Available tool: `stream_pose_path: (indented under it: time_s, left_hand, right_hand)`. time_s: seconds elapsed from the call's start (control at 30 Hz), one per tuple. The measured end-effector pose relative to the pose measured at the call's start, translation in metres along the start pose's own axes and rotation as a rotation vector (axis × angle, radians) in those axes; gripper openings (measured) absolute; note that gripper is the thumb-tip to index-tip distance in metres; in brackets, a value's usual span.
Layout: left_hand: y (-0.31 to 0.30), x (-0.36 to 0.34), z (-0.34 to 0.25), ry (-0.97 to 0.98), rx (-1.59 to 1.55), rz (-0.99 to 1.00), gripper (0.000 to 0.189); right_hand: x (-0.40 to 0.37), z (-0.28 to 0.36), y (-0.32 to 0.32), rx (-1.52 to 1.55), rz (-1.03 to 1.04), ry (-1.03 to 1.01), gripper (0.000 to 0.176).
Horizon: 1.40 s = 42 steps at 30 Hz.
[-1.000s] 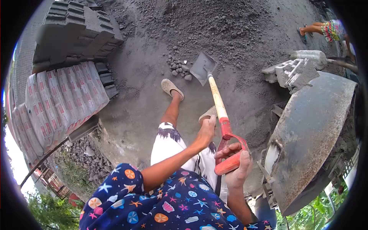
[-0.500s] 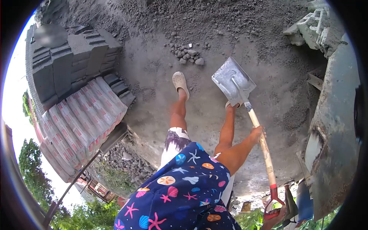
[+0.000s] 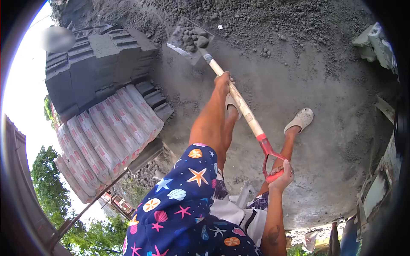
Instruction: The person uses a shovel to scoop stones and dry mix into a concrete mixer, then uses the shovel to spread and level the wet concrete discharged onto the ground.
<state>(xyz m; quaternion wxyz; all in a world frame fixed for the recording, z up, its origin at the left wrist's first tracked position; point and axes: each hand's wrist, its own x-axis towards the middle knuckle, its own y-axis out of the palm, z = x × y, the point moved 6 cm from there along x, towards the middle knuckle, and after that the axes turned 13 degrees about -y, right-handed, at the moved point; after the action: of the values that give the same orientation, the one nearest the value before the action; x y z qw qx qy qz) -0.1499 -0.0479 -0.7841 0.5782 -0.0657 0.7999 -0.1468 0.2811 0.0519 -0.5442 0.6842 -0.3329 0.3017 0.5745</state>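
Observation:
My left hand point(image 3: 223, 83) is wrapped round the wooden shaft of a shovel point(image 3: 247, 112), a little behind the blade. My right hand point(image 3: 282, 176) is closed on its red D-shaped handle, near my right leg. The shovel slants from lower right to upper left. Its square metal blade point(image 3: 177, 50) carries a heap of grey stones and gravel point(image 3: 193, 37) and is slightly blurred. Below the shaft is the ground point(image 3: 265, 85), coated with grey dust. A small white piece point(image 3: 220, 27) lies to the right of the blade.
Stacked grey blocks point(image 3: 85, 68) and a stack of printed bags point(image 3: 111, 132) stand at the left. Loose gravel point(image 3: 273, 21) spreads across the far side. Broken concrete point(image 3: 378, 45) sits at the right. My clog-covered feet point(image 3: 300, 119) are on the ground.
The shovel has swung left and forward with both hands. Its blade, bare before, now bears stones, and the small stone pile is gone from the ground. The view and my feet have shifted.

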Motion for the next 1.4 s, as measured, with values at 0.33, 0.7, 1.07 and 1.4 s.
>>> stream_pose_path:
  time_s: [0.33, 0.7, 1.07, 1.4]
  left_hand:
    - [-0.110, -0.279, -0.211, 0.356, -0.224, 0.011, 0.024]
    - [-0.049, -0.513, 0.071, -0.026, -0.680, 0.351, 0.018]
    - [-0.357, -0.399, 0.398, -0.227, -1.260, 0.487, 0.014]
    - [-1.089, -0.453, 0.474, 0.333, -1.644, -0.067, 0.013]
  right_hand:
    - [-0.108, 0.125, 0.052, 0.218, 0.485, -0.019, 0.037]
    - [-0.213, 0.357, -0.206, -0.129, 0.573, -0.519, 0.040]
    - [-0.475, 0.175, -0.224, -0.887, 1.039, -0.953, 0.038]
    - [-0.778, -0.103, -0.204, -0.841, 1.831, -0.193, 0.026]
